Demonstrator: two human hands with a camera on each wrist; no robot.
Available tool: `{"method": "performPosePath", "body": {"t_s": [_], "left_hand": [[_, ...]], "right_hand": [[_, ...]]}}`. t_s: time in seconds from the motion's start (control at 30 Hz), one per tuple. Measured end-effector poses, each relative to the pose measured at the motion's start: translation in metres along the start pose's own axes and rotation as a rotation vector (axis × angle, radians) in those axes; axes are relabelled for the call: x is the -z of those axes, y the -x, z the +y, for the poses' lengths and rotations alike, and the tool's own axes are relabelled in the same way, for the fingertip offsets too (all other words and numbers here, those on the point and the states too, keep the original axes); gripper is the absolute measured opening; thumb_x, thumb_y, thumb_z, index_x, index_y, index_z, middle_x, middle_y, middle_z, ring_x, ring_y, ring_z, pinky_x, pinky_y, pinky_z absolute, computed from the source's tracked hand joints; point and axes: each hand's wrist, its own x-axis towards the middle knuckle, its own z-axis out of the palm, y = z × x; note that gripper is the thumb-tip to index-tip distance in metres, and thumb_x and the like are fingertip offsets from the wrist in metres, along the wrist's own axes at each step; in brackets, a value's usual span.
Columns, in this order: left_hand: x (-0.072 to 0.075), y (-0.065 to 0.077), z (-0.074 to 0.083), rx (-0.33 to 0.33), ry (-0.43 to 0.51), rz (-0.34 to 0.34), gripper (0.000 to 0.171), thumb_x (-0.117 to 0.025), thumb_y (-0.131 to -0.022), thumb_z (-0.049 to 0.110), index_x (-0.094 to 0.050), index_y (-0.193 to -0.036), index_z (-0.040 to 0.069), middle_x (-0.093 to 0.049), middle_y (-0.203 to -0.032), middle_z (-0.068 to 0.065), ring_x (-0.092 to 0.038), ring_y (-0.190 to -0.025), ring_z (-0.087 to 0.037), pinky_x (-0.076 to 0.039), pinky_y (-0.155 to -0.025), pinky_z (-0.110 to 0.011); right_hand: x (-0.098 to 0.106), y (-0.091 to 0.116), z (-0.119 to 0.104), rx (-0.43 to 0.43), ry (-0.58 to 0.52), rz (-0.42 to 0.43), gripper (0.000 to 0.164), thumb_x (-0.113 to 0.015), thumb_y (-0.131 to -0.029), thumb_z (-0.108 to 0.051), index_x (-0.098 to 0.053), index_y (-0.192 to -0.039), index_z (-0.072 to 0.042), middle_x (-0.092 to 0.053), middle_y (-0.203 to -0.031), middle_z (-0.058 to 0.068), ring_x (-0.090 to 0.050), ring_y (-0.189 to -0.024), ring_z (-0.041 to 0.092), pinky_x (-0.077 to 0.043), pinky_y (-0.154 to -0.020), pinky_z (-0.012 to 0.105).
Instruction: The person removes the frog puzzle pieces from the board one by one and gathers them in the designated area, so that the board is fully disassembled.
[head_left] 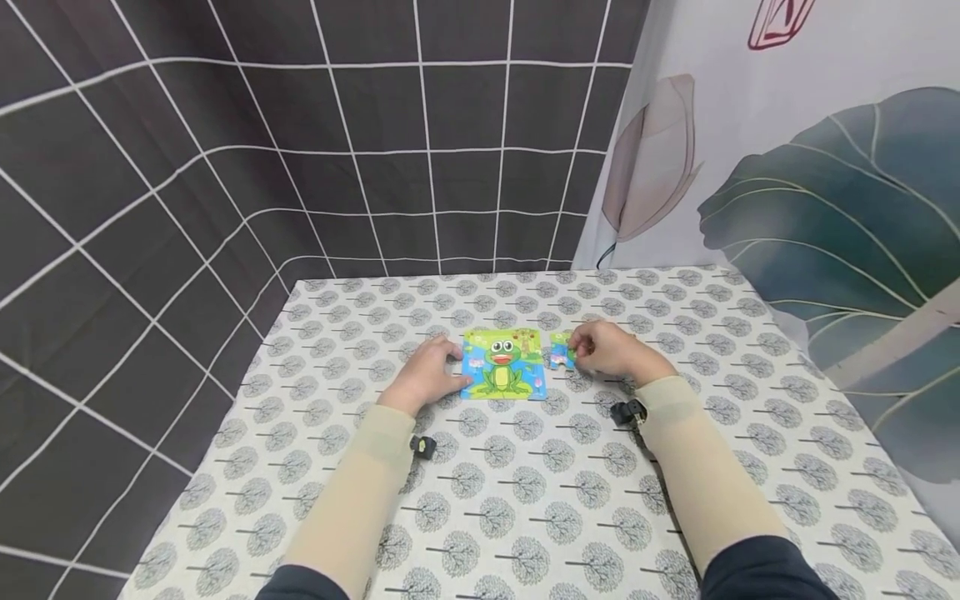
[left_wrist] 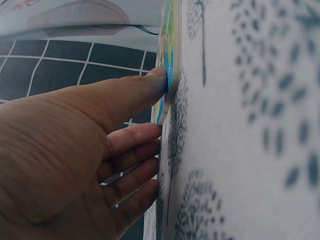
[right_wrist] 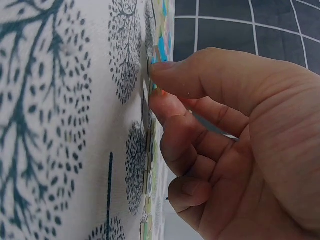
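A square frog jigsaw puzzle [head_left: 504, 385] lies flat on the cloth. At its left side is my left hand [head_left: 422, 375], whose thumb [left_wrist: 145, 87] touches the edge near the lower corner while the other fingers extend loosely along the table. Just right of the puzzle, my right hand [head_left: 609, 348] pinches a small blue-and-green jigsaw piece [head_left: 559, 350] between thumb [right_wrist: 185, 75] and index finger. That piece is apart from the puzzle, and the fingers cover its right part. The right hand's remaining fingers are curled in.
A white cloth with grey tree prints [head_left: 495, 500] covers the table. In the right wrist view, edges of several thin pieces [right_wrist: 148, 175] show along the cloth near the fingers. Behind stand a dark gridded curtain [head_left: 465, 108] and a pale curtain with leaf prints [head_left: 720, 125].
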Motion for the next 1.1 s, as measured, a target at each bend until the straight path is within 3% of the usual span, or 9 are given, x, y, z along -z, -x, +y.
{"method": "performPosePath", "body": {"t_s": [0.17, 0.53, 0.93, 1.1], "left_hand": [[0.0008, 0.0009, -0.0007, -0.012, 0.004, 0.007, 0.055, -0.088, -0.084, 0.039, -0.069, -0.126, 0.010, -0.053, -0.151, -0.011, -0.042, -0.146, -0.034, -0.030, -0.125, -0.049], [-0.0022, -0.0013, -0.0045, -0.025, 0.011, 0.019, 0.054, -0.089, -0.084, 0.038, -0.069, -0.125, 0.008, -0.060, -0.138, -0.006, -0.049, -0.139, -0.030, -0.035, -0.122, -0.046], [-0.0023, -0.0010, -0.0046, -0.028, 0.002, 0.018, 0.055, -0.089, -0.083, 0.038, -0.069, -0.126, 0.009, -0.061, -0.132, -0.004, -0.052, -0.133, -0.028, -0.039, -0.120, -0.046], [-0.0013, -0.0005, -0.0037, -0.020, 0.011, 0.019, 0.054, -0.089, -0.083, 0.038, -0.069, -0.125, 0.009, -0.059, -0.140, -0.008, -0.049, -0.139, -0.031, -0.035, -0.122, -0.048]], "right_hand": [[-0.0008, 0.0004, -0.0012, 0.008, 0.002, -0.016, 0.022, -0.074, -0.084, 0.002, -0.070, -0.105, -0.004, -0.065, -0.085, 0.004, -0.059, -0.077, 0.019, -0.056, -0.068, 0.030], [0.0013, 0.0047, -0.0038, -0.065, -0.044, -0.061, 0.025, -0.072, -0.082, 0.006, -0.068, -0.105, -0.003, -0.064, -0.085, 0.006, -0.058, -0.070, 0.017, -0.053, -0.057, 0.026], [0.0018, 0.0024, 0.0024, -0.055, 0.011, -0.061, 0.024, -0.071, -0.081, 0.004, -0.070, -0.102, -0.007, -0.063, -0.081, 0.003, -0.057, -0.072, 0.017, -0.052, -0.063, 0.028], [0.0023, 0.0021, 0.0029, -0.053, 0.020, -0.059, 0.025, -0.071, -0.079, 0.003, -0.071, -0.101, -0.008, -0.063, -0.080, 0.003, -0.057, -0.073, 0.018, -0.052, -0.068, 0.031]]}}
